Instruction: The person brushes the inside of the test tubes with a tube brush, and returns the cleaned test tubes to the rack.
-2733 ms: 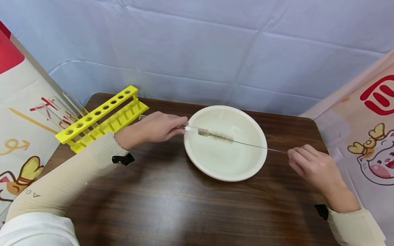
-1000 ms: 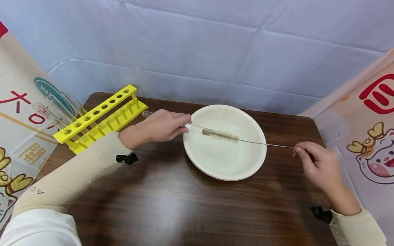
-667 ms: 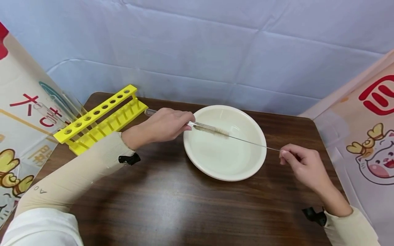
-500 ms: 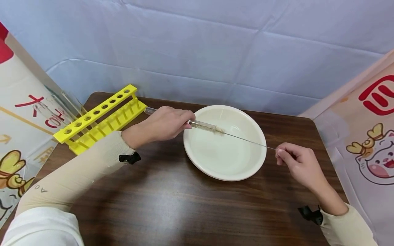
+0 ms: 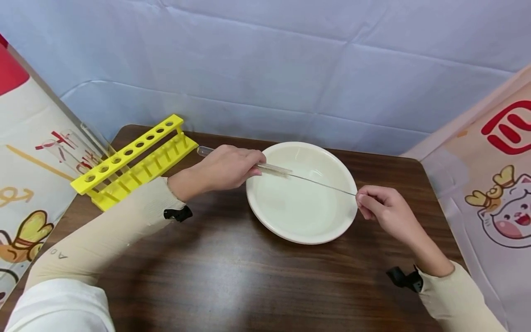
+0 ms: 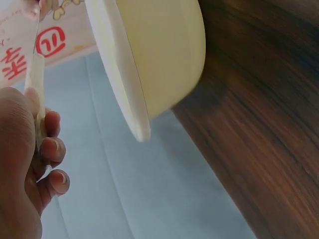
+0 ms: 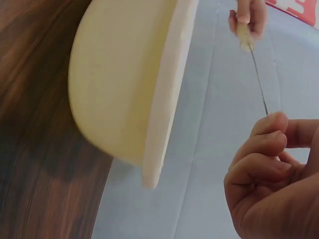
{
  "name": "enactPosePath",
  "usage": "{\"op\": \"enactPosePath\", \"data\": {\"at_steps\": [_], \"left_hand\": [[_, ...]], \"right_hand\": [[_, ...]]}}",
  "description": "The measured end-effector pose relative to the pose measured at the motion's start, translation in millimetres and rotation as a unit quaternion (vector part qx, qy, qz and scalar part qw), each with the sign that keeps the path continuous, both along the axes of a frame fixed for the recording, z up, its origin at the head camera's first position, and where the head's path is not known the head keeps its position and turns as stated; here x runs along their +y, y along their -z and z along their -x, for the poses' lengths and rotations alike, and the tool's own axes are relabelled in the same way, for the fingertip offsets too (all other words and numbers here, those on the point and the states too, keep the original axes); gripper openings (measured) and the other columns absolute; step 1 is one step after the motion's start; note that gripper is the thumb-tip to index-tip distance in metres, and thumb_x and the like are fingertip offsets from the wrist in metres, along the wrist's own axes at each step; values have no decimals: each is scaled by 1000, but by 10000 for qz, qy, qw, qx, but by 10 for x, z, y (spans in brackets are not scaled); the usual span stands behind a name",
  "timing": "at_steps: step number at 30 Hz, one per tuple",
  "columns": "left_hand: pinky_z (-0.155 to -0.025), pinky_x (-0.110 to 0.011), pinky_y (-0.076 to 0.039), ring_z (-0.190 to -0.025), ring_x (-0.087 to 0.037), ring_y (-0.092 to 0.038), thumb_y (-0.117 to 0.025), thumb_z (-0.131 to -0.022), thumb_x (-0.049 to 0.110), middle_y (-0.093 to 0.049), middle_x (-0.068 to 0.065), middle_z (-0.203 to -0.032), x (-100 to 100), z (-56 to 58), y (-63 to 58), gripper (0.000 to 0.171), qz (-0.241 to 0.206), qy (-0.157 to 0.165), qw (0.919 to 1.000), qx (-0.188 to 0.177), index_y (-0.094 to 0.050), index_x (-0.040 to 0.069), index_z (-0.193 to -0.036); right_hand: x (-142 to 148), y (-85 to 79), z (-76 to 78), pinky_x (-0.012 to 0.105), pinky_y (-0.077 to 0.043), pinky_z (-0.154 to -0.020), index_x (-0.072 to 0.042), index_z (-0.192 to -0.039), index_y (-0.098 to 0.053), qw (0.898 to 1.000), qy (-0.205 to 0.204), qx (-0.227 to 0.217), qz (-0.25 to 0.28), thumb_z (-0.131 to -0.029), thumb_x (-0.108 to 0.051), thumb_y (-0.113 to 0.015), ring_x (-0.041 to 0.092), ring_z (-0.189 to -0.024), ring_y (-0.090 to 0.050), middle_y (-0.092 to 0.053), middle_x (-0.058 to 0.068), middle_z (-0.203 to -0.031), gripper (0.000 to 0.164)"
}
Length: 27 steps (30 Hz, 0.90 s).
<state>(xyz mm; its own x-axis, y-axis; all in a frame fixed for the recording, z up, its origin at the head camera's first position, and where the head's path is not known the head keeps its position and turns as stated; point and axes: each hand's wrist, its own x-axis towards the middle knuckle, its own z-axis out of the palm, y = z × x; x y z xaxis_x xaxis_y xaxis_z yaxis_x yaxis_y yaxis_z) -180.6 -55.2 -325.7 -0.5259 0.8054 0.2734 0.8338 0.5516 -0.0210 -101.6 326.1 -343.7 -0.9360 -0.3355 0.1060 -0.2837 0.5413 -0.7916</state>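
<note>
My left hand point(image 5: 226, 168) grips a clear glass test tube point(image 5: 204, 151), its rounded end poking out behind the hand and its mouth over the white basin point(image 5: 304, 237). Bristles of a test tube brush point(image 5: 321, 184) sit inside the tube near its mouth. From there the twisted wire handle runs right across the basin. My right hand point(image 5: 383, 205) pinches the wire's far end just outside the basin's right rim. In the right wrist view the fingers point(image 7: 264, 144) curl round that wire end, and both hands are raised above the rim.
A yellow test tube rack point(image 5: 145, 167) stands at the left back of the dark wooden table point(image 5: 249, 286), with several clear test tubes point(image 5: 95, 138) leaning in its left holes. A pale cloth point(image 5: 257, 83) hangs behind; printed banners point(image 5: 498, 184) flank both sides.
My right hand first drew the wire slightly right, then moved left toward the basin. The bristles slid from partly outside the tube's mouth to inside it. The left hand shifted only slightly.
</note>
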Motion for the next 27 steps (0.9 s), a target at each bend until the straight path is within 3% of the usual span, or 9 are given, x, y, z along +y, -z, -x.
{"op": "enactPosePath", "data": {"at_steps": [6,11,17,27], "left_hand": [[-64,-33,-51,-78,-16,-66,-62,-103,29,-72,0,-100,131,-27,30,26,113,233,9995,-155,-59,8,-119],[-62,-32,-50,-74,-14,-65,-63,-103,29,-72,1,-95,198,-41,36,26,117,177,9995,-215,-59,9,-119],[-62,-33,-52,-78,-13,-66,-62,-103,30,-74,3,-103,276,-70,22,25,75,236,9993,-284,-59,10,-118],[-58,-32,-50,-74,-12,-64,-60,-104,30,-73,3,-107,327,-72,18,24,74,210,9995,-233,-59,11,-118]], "right_hand": [[-186,3,55,31,-35,-47,-7,-79,-60,9997,-198,-105,44,-105,-6,-54,17,-49,-39,-47,7,-61,26],[-279,8,84,30,-33,-45,-9,-77,-60,9997,-208,40,92,-102,-3,-56,15,-47,-38,-46,4,-60,27],[-381,20,111,29,-33,-45,-8,-76,-60,9991,-372,58,174,-102,-3,-56,13,-48,-38,-45,-1,-60,26],[-426,32,119,31,-32,-47,-9,-75,-57,9981,-463,-111,395,-104,-3,-51,17,-48,-37,-44,2,-60,30]]}}
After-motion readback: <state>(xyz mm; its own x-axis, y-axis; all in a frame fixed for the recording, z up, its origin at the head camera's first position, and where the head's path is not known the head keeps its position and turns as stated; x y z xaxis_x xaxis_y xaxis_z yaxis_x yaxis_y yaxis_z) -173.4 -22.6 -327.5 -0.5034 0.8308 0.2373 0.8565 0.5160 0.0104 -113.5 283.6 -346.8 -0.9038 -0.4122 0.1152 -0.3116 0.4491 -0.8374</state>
